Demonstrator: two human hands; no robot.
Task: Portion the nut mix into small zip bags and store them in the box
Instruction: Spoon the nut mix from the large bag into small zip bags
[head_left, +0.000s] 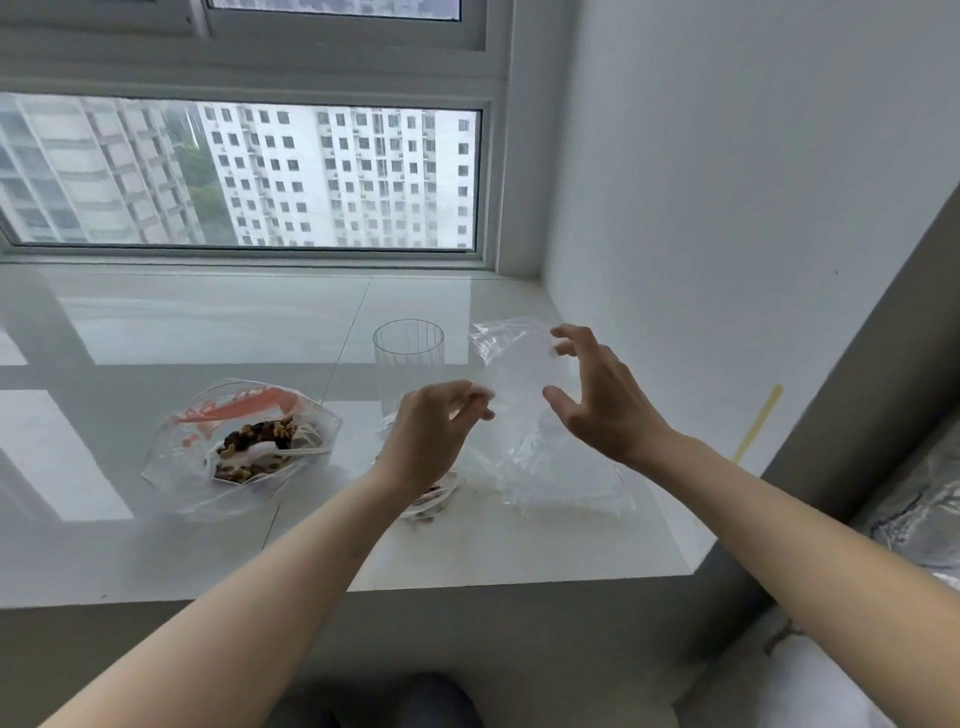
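A large clear bag (171, 462) with a red zip strip lies open at the left of the sill, holding the nut mix (257, 441) and a white spoon (249, 451). A small empty clear zip bag (519, 374) is held up in the air above the sill. My left hand (434, 434) pinches its lower left edge. My right hand (597, 395) is at its right side, fingers spread and curled, the fingertips touching its top edge. Under my left wrist a small bag with nuts (431, 501) lies partly hidden.
A tall clear ribbed container (409, 358) stands behind my left hand. More empty clear bags (566, 483) lie on the white sill (156, 322) at the right. The window is behind, a white wall at the right, the sill's front edge close to me.
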